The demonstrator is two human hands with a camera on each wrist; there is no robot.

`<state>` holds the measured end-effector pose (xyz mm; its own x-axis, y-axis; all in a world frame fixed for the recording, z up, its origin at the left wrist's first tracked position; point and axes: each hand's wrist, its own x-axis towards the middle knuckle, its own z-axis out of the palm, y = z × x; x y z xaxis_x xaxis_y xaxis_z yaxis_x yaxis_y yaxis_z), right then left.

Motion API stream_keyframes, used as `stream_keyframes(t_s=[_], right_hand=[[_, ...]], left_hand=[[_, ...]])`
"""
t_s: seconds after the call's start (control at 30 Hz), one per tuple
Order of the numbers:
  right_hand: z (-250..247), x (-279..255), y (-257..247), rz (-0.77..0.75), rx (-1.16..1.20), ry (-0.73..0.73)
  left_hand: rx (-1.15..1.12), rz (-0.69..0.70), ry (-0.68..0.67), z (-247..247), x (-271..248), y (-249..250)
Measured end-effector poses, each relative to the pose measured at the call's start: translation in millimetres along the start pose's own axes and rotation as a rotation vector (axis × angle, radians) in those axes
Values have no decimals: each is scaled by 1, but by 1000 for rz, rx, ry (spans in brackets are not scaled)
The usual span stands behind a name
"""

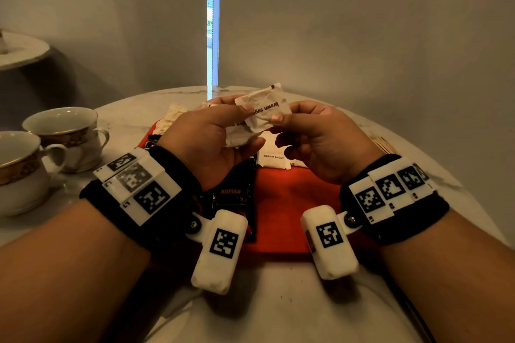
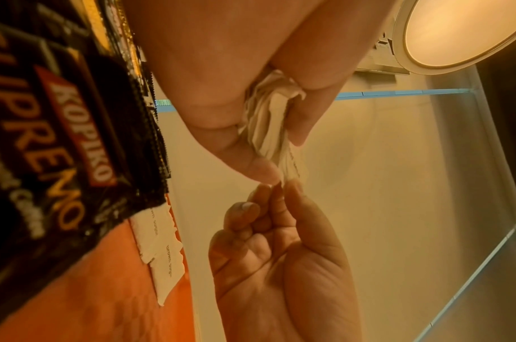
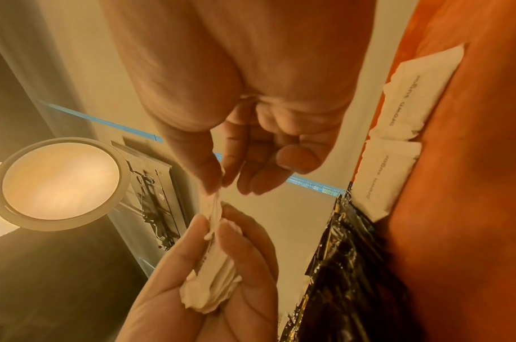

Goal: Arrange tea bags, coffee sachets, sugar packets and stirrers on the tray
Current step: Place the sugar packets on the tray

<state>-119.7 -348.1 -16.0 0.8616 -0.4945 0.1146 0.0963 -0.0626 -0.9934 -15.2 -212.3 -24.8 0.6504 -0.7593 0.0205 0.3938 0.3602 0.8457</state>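
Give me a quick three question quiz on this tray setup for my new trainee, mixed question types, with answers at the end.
1. True or false: the right hand is pinching a sugar packet that the left hand also grips.
2. Which items already lie on the orange tray? A) teacups B) brown sugar packets and black Kopiko sachets C) spoons
3. Fill in: the two teacups stand on the table to the ___ of the tray.

Key: 1 true; 2 B; 3 left
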Motion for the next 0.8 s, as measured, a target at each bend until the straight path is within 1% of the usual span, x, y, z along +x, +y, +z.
stream_keyframes(t_s=[0.13, 0.27, 0.33, 0.47, 0.6, 0.8], right_hand=[[-2, 1, -3, -22, 84, 20], [-5, 4, -3, -65, 179, 69], [-4, 5, -2, -73, 170, 74], [-1, 4, 0, -70, 107, 52], [3, 2, 4, -64, 91, 30], [6, 2, 7, -65, 55, 12]], left_hand=[[0, -17, 22, -1, 0, 1], [15, -14, 40, -2, 0, 2], [13, -23, 38, -2, -1, 3], [21, -52, -26, -1, -3, 2], [105, -20, -80, 0, -4, 0], [149, 8, -25, 2, -5, 0]])
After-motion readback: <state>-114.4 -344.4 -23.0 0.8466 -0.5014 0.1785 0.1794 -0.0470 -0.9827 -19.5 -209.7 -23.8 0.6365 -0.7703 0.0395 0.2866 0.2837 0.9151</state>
